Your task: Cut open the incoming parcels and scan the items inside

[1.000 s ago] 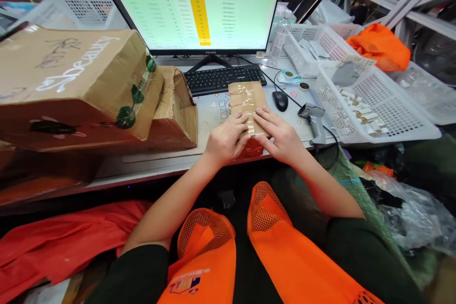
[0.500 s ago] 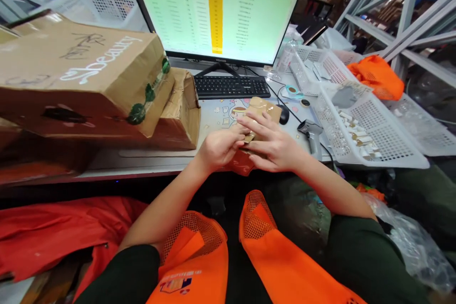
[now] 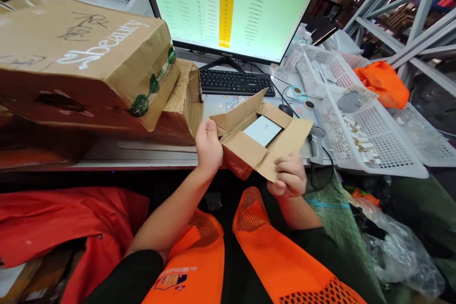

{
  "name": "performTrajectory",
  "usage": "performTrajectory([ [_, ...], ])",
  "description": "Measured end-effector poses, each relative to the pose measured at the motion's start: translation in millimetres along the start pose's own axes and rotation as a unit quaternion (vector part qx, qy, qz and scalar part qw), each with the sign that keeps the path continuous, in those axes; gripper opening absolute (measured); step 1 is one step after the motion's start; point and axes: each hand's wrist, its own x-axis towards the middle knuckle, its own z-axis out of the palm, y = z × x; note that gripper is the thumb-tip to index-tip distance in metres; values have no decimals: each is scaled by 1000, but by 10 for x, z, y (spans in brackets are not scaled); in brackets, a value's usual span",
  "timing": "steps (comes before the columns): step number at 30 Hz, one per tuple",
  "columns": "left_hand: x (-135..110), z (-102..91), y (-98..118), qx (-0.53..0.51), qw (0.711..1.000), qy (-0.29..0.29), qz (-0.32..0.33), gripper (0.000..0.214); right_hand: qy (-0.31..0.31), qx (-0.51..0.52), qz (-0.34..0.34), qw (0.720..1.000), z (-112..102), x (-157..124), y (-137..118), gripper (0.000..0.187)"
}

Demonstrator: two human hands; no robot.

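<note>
A small brown cardboard box point(image 3: 245, 148) is held over the near edge of the desk, its flaps spread apart. Inside it lies a flat white item point(image 3: 262, 130), perhaps a smaller box or card; its kind does not show clearly. My left hand point(image 3: 209, 148) grips the left flap, thumb on top. On the right side, my right hand point(image 3: 289, 175) pinches the corner of the right flap with curled fingers. Behind the box are a black keyboard point(image 3: 235, 82) and a partly covered mouse point(image 3: 286, 110).
Large cartons point(image 3: 117, 71) are stacked at the left. A monitor point(image 3: 263, 9) stands behind the keyboard. To the right are a handheld scanner point(image 3: 315, 147), a roll of tape point(image 3: 296, 91) and white plastic baskets point(image 3: 395, 142) with small items. Clear plastic bags point(image 3: 399, 247) lie low at the right.
The small box has gone from closed under both hands to open, with its flaps folded outward and the white item showing. My hands have moved apart to opposite flaps.
</note>
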Motion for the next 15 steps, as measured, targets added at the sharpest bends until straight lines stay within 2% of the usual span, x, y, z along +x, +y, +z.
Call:
performTrajectory([
  [2, 87, -30, 64, 51, 996, -16, 68, 47, 102, 7, -19, 995, 54, -57, -182, 49],
  [3, 102, -45, 136, 80, 987, -43, 130, 41, 120, 16, -39, 992, 36, -29, -289, 43],
  [4, 98, -57, 227, 108, 969, -93, 204, 36, 116, 24, -53, 992, -16, 27, -395, 36],
  [5, 82, -61, 330, 134, 936, -166, 279, 34, 89, 28, -59, 994, -100, 104, -492, 30],
  [7, 44, -45, 533, 186, 837, -334, 391, 33, -16, 6, -38, 999, -339, 307, -624, 27],
  [8, 35, -27, 614, 216, 790, -393, 417, 33, -66, -17, -15, 998, -471, 432, -644, 28],
  [9, 37, -5, 672, 250, 760, -423, 425, 34, -95, -42, 7, 995, -598, 574, -628, 30],
  [10, 50, 18, 703, 284, 747, -430, 419, 36, -104, -74, 29, 991, -708, 733, -578, 31],
  [12, 94, 50, 695, 318, 752, -408, 409, 39, -113, -156, 89, 977, -855, 1093, -400, 33],
  [13, 117, 53, 668, 306, 761, -388, 419, 38, -141, -196, 129, 962, -890, 1279, -293, 38],
  [15, 155, 15, 619, 225, 780, -327, 483, 36, -253, -247, 206, 912, -907, 1610, -99, 50],
])
